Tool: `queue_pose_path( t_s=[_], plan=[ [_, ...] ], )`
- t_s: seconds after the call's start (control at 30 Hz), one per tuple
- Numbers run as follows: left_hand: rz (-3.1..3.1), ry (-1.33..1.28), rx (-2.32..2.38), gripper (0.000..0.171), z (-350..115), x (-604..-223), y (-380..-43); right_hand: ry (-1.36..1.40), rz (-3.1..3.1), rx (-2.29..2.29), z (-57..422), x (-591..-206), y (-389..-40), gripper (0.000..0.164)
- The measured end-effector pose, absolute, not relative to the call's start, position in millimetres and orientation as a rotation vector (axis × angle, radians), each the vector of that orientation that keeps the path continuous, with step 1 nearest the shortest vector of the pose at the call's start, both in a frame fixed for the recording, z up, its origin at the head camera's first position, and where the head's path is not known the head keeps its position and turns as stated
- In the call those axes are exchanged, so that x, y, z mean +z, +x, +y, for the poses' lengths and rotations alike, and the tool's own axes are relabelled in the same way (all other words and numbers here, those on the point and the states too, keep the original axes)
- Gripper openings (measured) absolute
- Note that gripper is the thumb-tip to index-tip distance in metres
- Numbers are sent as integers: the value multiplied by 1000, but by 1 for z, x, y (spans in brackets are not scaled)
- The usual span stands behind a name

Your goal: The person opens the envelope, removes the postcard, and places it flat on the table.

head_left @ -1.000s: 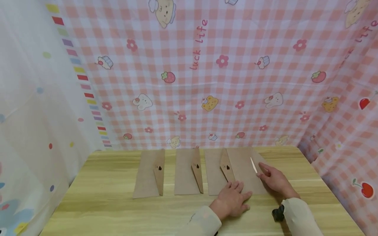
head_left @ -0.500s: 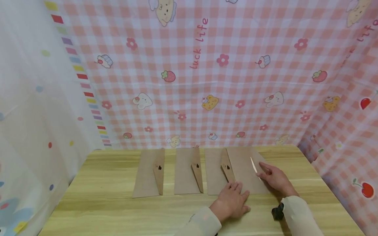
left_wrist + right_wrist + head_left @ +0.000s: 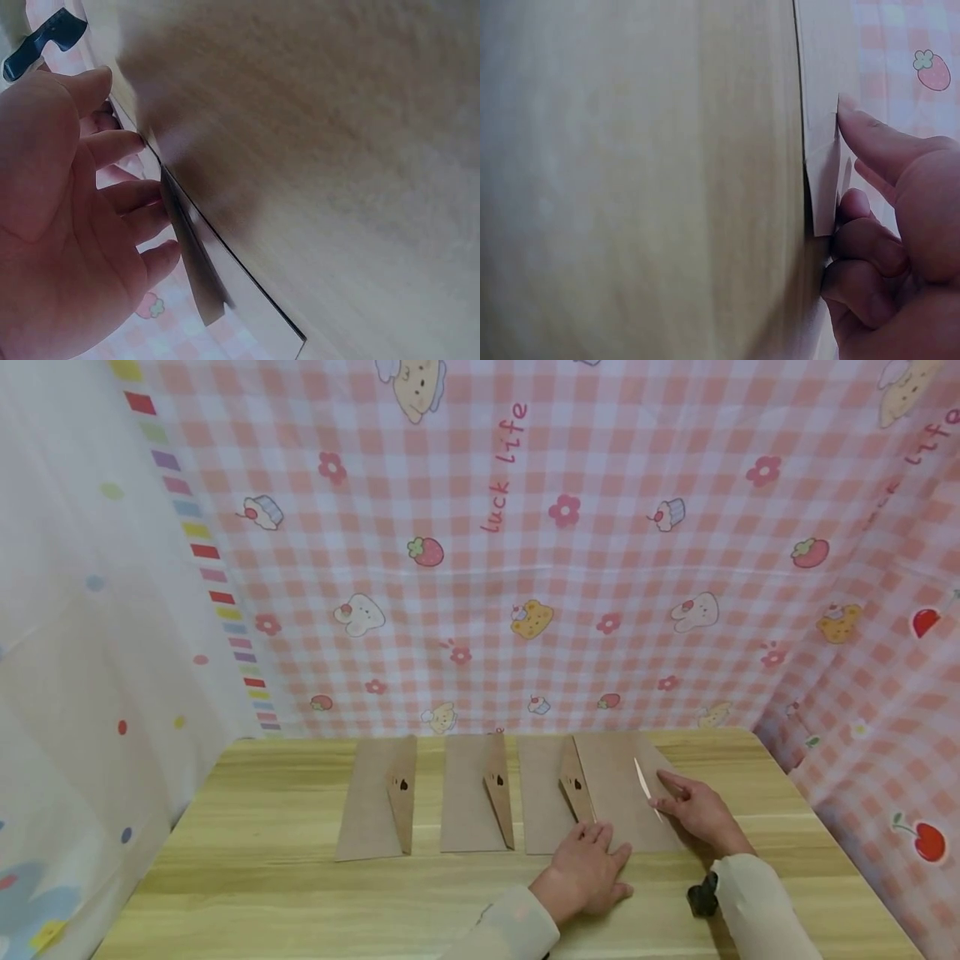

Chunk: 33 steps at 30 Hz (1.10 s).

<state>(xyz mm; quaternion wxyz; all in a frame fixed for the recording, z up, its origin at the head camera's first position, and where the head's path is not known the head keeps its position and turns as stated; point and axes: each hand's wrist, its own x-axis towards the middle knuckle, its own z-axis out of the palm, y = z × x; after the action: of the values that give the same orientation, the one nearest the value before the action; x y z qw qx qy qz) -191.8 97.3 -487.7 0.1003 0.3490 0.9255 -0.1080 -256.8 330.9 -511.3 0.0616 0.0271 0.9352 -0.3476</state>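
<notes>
My left hand point(image 3: 585, 870) lies with its fingers spread, fingertips on the near edge of a brown kraft paper sheet point(image 3: 611, 793). At that sheet's right side, my right hand point(image 3: 699, 812) pinches a folded edge. In the right wrist view the thumb point(image 3: 874, 136) presses along the crease, and the other fingers curl behind a small raised flap point(image 3: 825, 187). A thin pale sliver point(image 3: 642, 783) shows beside the thumb in the head view. A flap point(image 3: 575, 783) with a dark heart print stands partly raised at the sheet's left side. My left palm hides nothing of that print.
Two similar brown paper pieces, one at far left point(image 3: 369, 802) and one in the middle point(image 3: 465, 802), lie in a row, each with a heart-printed flap. They rest on a wood-grain table point(image 3: 285, 893). A pink checked cloth point(image 3: 465, 577) hangs behind. A black wrist device point(image 3: 702, 895) sits by the right sleeve.
Both hands stay almost where they were, and the paper keeps its position. The whole head view has shifted only slightly.
</notes>
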Motion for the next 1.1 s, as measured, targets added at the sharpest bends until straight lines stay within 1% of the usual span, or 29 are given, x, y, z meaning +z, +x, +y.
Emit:
queue_pose_path(
  t_s=[0.53, 1.1],
  plan=[
    [2728, 1036, -324, 60, 97, -491, -192, 99, 2834, -1076, 329, -510, -256, 64],
    [2730, 1034, -306, 60, 96, -491, -193, 95, 2831, -1083, 335, -513, -259, 65]
  ],
)
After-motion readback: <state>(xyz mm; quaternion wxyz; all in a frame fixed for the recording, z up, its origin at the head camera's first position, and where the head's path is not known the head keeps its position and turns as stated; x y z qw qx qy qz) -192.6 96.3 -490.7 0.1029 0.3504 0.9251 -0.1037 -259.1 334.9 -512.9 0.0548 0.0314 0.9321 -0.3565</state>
